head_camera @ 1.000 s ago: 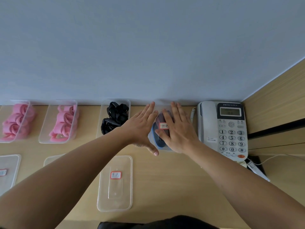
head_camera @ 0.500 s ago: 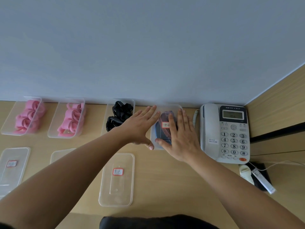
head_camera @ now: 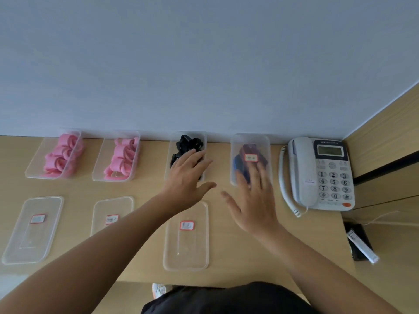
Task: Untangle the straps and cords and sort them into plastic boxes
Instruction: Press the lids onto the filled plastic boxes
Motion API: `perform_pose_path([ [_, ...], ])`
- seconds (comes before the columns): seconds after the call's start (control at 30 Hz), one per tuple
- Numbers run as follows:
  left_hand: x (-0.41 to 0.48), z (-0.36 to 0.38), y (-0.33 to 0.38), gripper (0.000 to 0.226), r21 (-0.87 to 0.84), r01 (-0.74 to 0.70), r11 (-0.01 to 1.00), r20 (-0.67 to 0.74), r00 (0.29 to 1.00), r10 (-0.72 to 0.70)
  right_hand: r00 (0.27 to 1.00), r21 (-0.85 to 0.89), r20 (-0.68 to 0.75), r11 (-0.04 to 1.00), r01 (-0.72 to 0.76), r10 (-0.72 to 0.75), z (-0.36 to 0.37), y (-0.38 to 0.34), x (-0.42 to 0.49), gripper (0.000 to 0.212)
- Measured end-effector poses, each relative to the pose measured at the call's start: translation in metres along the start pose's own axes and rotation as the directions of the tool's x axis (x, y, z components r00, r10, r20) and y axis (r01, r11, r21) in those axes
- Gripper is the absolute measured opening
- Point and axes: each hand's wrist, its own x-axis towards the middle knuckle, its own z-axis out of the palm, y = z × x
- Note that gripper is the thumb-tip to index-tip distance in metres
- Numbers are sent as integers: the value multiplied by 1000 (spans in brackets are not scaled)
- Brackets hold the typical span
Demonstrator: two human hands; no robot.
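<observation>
Sorting is looking all but finished, and lidding the boxes is seeming to be the step in hand. The lidded box (head_camera: 251, 138), standing just beside the telephone (head_camera: 322, 173), is already wearing its labelled lid, with dark blue and red straps (head_camera: 239, 162) showing through it. The black straps (head_camera: 189, 142) are lying in the open box (head_camera: 168, 168), second from the telephone. A loose lid (head_camera: 186, 245), probably its own, is lying flat on the desk (head_camera: 238, 257), nearer the person than that box. Pink straps (head_camera: 63, 155) are filling the two farthest boxes (head_camera: 34, 165) from the telephone, with spare lids (head_camera: 31, 230) waiting on the desk in front of them.

The right hand (head_camera: 254, 200) is reaching flat over the near end of the lidded box, fingers straight and slightly spread, gripping nothing. Its fingertips are lying over the lid, though whether they are pressing it or hovering just above cannot be told. The left hand (head_camera: 188, 177) is hovering over the near end of the open box, palm down, fingers spread and thumb splayed toward the telephone side, holding nothing.

The next move is probably calling for the left hand coming down to the loose lid, pinching its rim and carrying it level over the black straps. Any loop standing above the rim will be needing tucking down before the lid can be seating squarely.
</observation>
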Motion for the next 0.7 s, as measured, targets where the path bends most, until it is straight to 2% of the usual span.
perform_pose_path([
  [0.07,-26,-12,-18,56,-91,47,995,-136,989,-59,1000,56,-6,998,2,-2,14,-43,-29,63],
  [0.13,-52,-25,-37,48,-160,115,980,-198,969,-146,995,57,98,997,-43,37,31,-87,-54,68],
  [0.23,-86,-43,-65,46,-270,268,925,-115,945,-307,891,-24,423,985,-172,166,59,-138,-77,94],
  [0.3,-104,-53,-80,46,-343,341,875,-47,925,-378,852,-97,480,978,-186,210,74,-161,-83,98],
  [0.5,-120,-72,-109,52,-536,505,677,153,846,-510,897,-96,376,973,-211,232,62,-193,-89,82],
  [0.63,-107,-71,-111,43,-669,529,522,273,828,-489,961,-43,216,985,-167,172,46,-200,-79,80],
  [0.7,-95,-67,-109,40,-693,537,481,310,824,-473,976,-25,128,984,-176,178,38,-196,-55,78],
])
